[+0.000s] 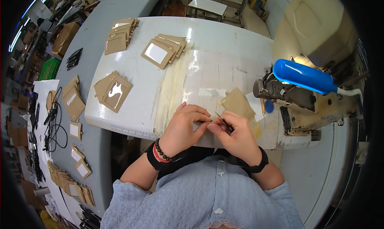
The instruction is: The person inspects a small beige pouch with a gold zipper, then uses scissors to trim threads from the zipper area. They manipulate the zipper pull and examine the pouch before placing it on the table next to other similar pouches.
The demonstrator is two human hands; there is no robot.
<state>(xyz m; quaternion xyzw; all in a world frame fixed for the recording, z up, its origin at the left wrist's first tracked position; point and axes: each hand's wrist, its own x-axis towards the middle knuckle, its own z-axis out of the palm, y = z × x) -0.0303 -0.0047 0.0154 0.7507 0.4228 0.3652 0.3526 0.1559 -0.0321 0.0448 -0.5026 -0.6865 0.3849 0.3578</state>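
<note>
White printed ruler strip [132,132] | white-windowed tan rectangular holders [158,53] | left hand [182,123]: fingertips bunched, cannot tell if gripping | right hand [238,134]: clamped on slim grey tool [218,116]

On the desk [138,85] before us, one stack of card holders [116,44] lies at the far left, a second stack [157,54] to its right and slightly nearer, and a third group [115,93] closer to us on the left. Toward the right we have flat pieces [237,104], then a sheet [256,102] and a disc [269,106] beside them; further right stands the sewing machine [297,114]. Along our left, a side desk [100,161] carries more holders [74,102], with a cable [51,119] further left.
</note>
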